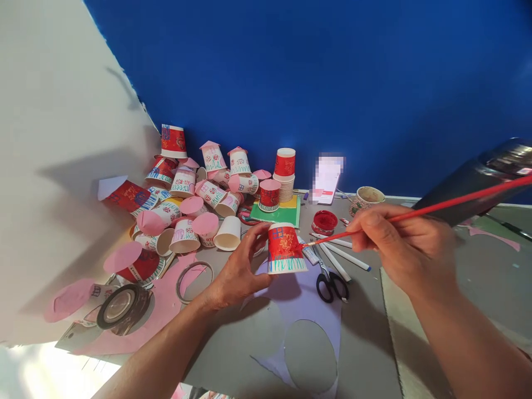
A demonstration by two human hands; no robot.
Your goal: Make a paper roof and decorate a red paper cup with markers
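My left hand [243, 266] grips a paper cup [286, 249], held upside down above the table. Red paint covers much of its side, with a blue window drawn near the top and green and blue grass strokes along the rim. In my right hand [409, 249] is a long red paintbrush [457, 200], pinched between the fingers. Its tip touches the right side of the cup, where the paint looks wet. Just behind the cup stands a small open pot of red paint [325, 221]. Black-handled scissors [330, 282] and several white markers [336, 260] lie close by.
Decorated cups [185, 235] with pink paper roofs are heaped at the left against the wall. A tape roll [118, 307] sits in front of them. Cut purple paper [328, 316] lies below my hands. A lit phone [328, 178] leans on the blue wall; a dark bottle [461, 177] stands right.
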